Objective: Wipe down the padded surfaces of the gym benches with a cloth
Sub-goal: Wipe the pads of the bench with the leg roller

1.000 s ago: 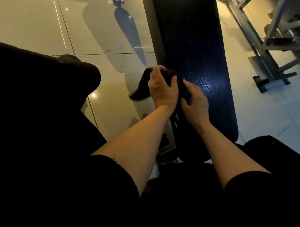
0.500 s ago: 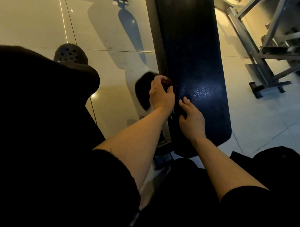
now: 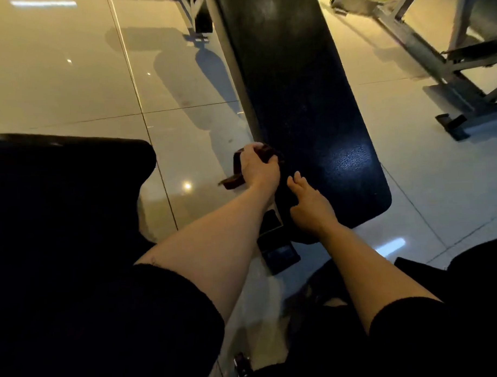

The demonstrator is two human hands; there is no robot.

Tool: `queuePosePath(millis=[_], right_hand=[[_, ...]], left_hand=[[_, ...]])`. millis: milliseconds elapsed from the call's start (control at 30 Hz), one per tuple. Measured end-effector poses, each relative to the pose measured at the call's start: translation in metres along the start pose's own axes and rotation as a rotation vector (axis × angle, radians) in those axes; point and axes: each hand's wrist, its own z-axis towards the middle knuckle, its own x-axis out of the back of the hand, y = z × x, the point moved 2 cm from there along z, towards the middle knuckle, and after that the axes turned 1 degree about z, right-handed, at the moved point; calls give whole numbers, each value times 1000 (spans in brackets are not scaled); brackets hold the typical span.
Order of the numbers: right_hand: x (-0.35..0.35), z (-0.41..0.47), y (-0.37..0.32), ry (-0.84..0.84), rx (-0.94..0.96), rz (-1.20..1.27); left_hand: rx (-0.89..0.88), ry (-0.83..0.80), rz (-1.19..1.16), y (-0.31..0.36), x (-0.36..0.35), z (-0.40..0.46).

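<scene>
a long black padded bench with pebbled vinyl stands on a glossy cream tiled floor. a dark brown cloth lies at its near left edge. a grey metal frame stands on the floor at the right.

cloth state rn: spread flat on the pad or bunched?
Bunched. The left hand grips the dark cloth in a wad at the bench pad's left edge, with loose ends hanging off the side.
</scene>
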Motion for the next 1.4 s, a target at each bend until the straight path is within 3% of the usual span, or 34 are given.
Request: queuePosePath(millis=[200,433,700,867,967,1100,1200,1300,1400], right_hand=[[2,6,0,-25,-3,-25],[-1,0,0,35,-7,58],[-3,-1,-4,46,-15,63],[-7,-2,-1,70,-21,130],[-8,-3,1,80,-14,163],[-10,-4,2,89,-11,201],[-12,-3,0,101,-11,195],[-13,-3,1,108,-11,211],[-16,-3,1,121,-14,236]], left_hand=[[-6,-41,71,-43,-5,-17],[-44,123,-100,-24,5,6],[-78,-200,63,-67,7,-24],[-1,9,-61,-42,17,5],[46,-53,-189,-27,7,13],[-11,-19,-10,-39,1,-3],[86,-60,103,-60,2,-3],[145,37,-41,-59,10,3],[80,156,-52,-36,15,20]])
